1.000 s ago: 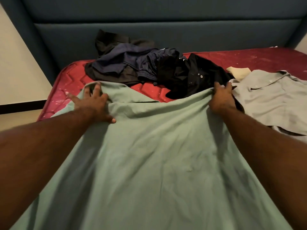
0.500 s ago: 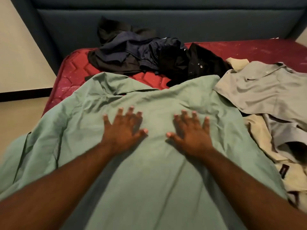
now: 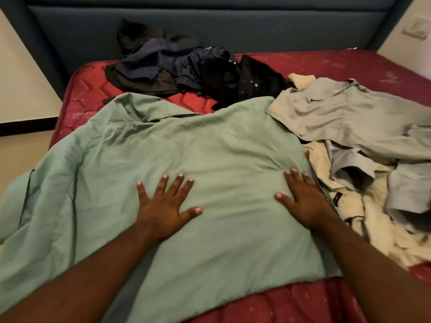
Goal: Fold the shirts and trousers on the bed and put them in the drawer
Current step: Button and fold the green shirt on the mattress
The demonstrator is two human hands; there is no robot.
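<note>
A green shirt [image 3: 210, 155] is spread on a red bed [image 3: 349, 64]. It is pressed flat by the left hand [image 3: 163, 206] and right hand [image 3: 303, 201], fingers [image 3: 179, 185] released and splayed.

One head-worn camera looks forward and down, close over the bed [image 3: 349, 64]. The headboard [image 3: 210, 26] runs along 12 o'clock.

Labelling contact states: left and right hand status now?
Left hand: open, flat on the spread pale green cotton shirt.
Right hand: open, flat on it too.
</note>
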